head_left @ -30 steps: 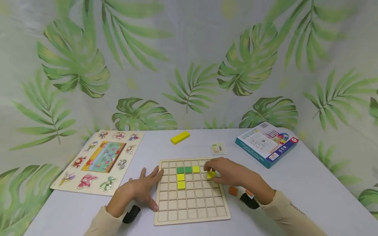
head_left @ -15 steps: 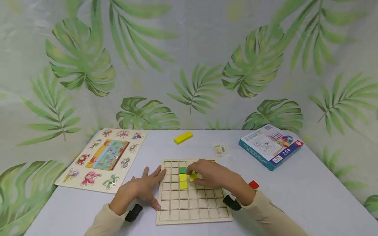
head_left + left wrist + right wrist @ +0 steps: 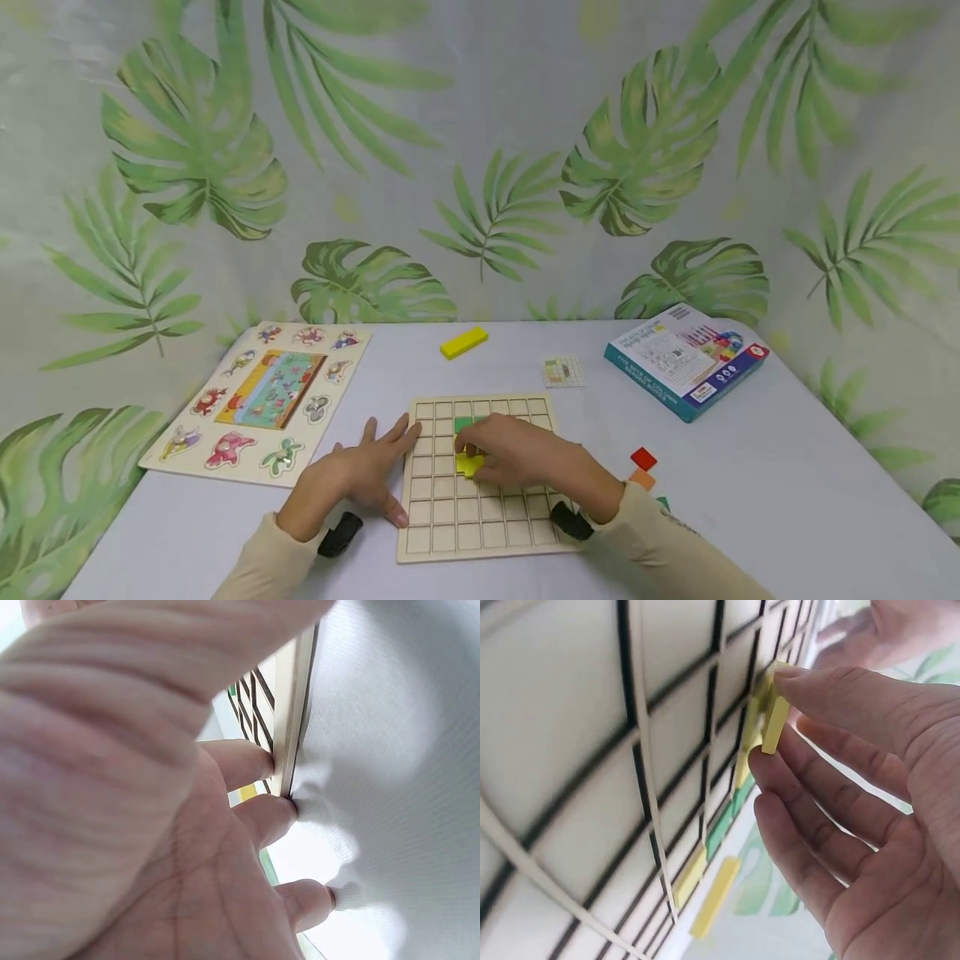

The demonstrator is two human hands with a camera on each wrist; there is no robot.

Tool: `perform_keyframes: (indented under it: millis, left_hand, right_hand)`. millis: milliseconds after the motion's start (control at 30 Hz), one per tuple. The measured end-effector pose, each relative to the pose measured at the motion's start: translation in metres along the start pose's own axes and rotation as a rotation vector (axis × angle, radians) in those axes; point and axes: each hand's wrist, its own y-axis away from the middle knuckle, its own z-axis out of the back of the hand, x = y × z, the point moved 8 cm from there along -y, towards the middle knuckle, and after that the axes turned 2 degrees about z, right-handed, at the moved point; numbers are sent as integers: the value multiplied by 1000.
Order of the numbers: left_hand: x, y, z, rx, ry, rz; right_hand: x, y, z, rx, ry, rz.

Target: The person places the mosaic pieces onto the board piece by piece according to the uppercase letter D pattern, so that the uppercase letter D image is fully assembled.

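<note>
Legible text: the box at the tabletop's right rear reads "FIVE SETS OF COLUMN" in capitals along its teal side, second line too blurred to confirm, top print and end-face white label too small to read.

A white counter, its surface cloth-like up close, carries a gridded wooden board at its near middle. To the left, an animal-themed puzzle board lies aslant. A yellow bar rests near the far edge, a small printed card and an angled box to its right. Nearer the front, a red tile, an orange tile and a partly hidden green piece lie close together.
</note>
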Motion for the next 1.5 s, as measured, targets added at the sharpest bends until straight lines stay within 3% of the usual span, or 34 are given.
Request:
perform_keyframes:
  millis: [400, 667, 1100, 1500]
  left_hand:
    - [-1, 0, 2, 1, -4, -2]
    - [-1, 1, 1, 15, -2, -3]
    - [-2, 1, 2, 23, 20, 2]
    - [-3, 2, 4, 9, 24, -9]
  right_hand:
    - [10, -5, -12, 42, 110, 24]
    - [14, 0, -16, 68, 81, 4]
    - [18, 0, -15, 64, 147, 35]
    - [10, -5, -11, 23, 169, -41]
